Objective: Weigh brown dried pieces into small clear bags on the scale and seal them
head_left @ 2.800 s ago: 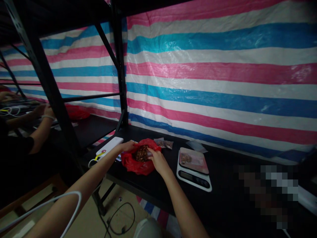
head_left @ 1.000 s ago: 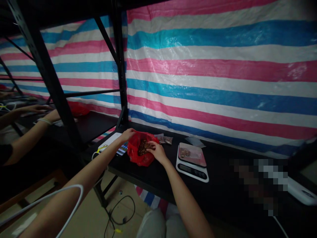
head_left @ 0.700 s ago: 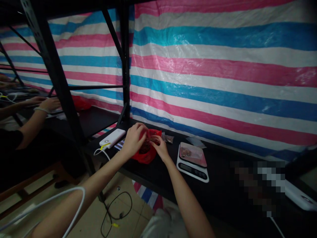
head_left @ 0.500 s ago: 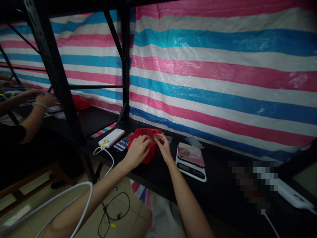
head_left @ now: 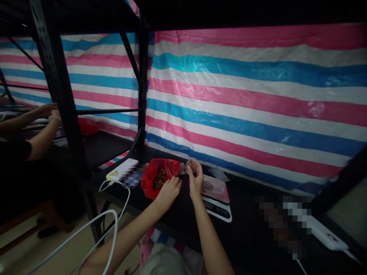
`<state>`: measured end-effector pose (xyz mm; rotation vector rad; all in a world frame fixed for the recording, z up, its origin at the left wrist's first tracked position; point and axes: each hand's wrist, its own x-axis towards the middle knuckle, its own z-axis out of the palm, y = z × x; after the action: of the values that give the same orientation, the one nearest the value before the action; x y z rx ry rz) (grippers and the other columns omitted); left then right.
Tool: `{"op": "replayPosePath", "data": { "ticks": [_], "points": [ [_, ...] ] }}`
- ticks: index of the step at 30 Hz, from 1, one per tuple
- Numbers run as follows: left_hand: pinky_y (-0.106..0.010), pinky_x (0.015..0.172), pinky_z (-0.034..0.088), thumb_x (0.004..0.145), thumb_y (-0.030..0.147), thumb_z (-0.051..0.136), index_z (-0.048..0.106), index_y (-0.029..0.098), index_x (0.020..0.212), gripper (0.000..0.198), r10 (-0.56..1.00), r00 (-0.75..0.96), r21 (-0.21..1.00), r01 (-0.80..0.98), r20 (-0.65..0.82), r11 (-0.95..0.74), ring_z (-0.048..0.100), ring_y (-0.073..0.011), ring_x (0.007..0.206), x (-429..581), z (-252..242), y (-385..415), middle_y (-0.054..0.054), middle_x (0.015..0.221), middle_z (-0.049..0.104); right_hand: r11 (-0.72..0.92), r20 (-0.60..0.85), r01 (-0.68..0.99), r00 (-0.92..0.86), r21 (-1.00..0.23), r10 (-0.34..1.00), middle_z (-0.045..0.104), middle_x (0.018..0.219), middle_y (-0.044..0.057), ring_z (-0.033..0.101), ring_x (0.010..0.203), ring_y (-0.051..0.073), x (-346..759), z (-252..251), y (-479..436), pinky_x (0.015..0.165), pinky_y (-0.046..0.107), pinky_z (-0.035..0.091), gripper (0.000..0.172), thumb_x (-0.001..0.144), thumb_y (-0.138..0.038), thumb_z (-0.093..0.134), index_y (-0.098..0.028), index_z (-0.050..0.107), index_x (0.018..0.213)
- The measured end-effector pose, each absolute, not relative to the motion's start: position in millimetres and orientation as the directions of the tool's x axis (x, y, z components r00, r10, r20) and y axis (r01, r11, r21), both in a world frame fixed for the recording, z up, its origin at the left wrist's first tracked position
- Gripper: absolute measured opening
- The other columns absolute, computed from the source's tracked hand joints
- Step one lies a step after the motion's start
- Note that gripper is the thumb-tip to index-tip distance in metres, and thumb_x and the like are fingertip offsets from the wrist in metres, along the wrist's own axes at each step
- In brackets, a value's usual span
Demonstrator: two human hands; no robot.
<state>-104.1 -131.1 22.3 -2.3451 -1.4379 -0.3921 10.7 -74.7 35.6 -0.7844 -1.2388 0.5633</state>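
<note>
A red plastic bag [head_left: 155, 176] of brown bits lies open on the black shelf [head_left: 252, 233]. My left hand [head_left: 168, 192] grips the bag's near right edge, fingers curled on the plastic. My right hand [head_left: 195, 178] is raised just right of the bag, pinching a small clear packet [head_left: 191, 165] with brown contents. Right of that hand sits a white kitchen scale [head_left: 216, 198] with a pink sheet and a small brown heap on its plate.
A white power bank [head_left: 122, 170] with a cable lies left of the bag. Black rack posts [head_left: 61, 99] stand to the left. A striped tarp [head_left: 258, 103] backs the shelf. Another person's arms [head_left: 37, 126] work at the far left. A white device [head_left: 327, 233] lies at the right.
My left hand has slid from the bag's top to its near right edge. My right hand has come out of the bag and risen with a small packet. The view has tilted.
</note>
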Motion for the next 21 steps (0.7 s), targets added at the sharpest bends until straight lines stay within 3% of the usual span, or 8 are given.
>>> {"op": "replayPosePath", "data": {
  "ticks": [6, 11, 16, 21],
  "points": [
    [-0.037, 0.074, 0.044, 0.082, 0.008, 0.041, 0.057, 0.01, 0.094, 0.021, 0.901, 0.321, 0.015, 0.94, 0.291, -0.34, 0.055, -0.0249, 0.091, -77, 11, -87, -0.016, 0.099, 0.057, 0.629, 0.681, 0.268, 0.204, -0.73, 0.703, 0.061, 0.105, 0.01, 0.057, 0.095, 0.021, 83, 55, -87, 0.078, 0.033, 0.043, 0.039, 0.074, -0.037, 0.057, -0.018, 0.053, 0.108],
    [-0.034, 0.073, 0.042, 0.081, 0.003, 0.037, 0.057, 0.012, 0.09, 0.024, 0.863, 0.376, -0.02, 0.919, 0.337, -0.393, 0.055, -0.0227, 0.088, -76, 15, -94, -0.012, 0.092, 0.059, 0.542, 0.734, 0.544, 0.227, -0.641, 0.64, 0.064, 0.099, 0.009, 0.057, 0.087, 0.021, 172, 58, -82, 0.075, 0.034, 0.041, 0.043, 0.07, -0.042, 0.06, -0.019, 0.057, 0.106],
    [-0.036, 0.073, 0.039, 0.084, 0.015, 0.039, 0.057, 0.016, 0.091, 0.02, 0.792, 0.241, -0.032, 0.962, 0.56, -0.27, 0.05, -0.0244, 0.091, -112, 39, -108, -0.011, 0.096, 0.057, 0.416, 0.639, 0.491, 0.509, -0.766, 0.577, 0.064, 0.099, 0.012, 0.058, 0.085, 0.022, 231, 32, -72, 0.07, 0.033, 0.042, 0.049, 0.068, -0.046, 0.06, -0.016, 0.057, 0.108],
    [-0.037, 0.071, 0.037, 0.082, 0.023, 0.044, 0.063, 0.015, 0.079, 0.021, 0.86, 0.158, -0.023, 0.986, 0.485, -0.168, 0.051, -0.0268, 0.088, -152, 49, -106, -0.012, 0.09, 0.059, 0.434, 0.625, 0.455, 0.492, -0.778, 0.606, 0.065, 0.098, 0.011, 0.06, 0.085, 0.02, 233, 23, -72, 0.068, 0.03, 0.043, 0.047, 0.07, -0.045, 0.059, -0.017, 0.055, 0.109]
  ]
}}
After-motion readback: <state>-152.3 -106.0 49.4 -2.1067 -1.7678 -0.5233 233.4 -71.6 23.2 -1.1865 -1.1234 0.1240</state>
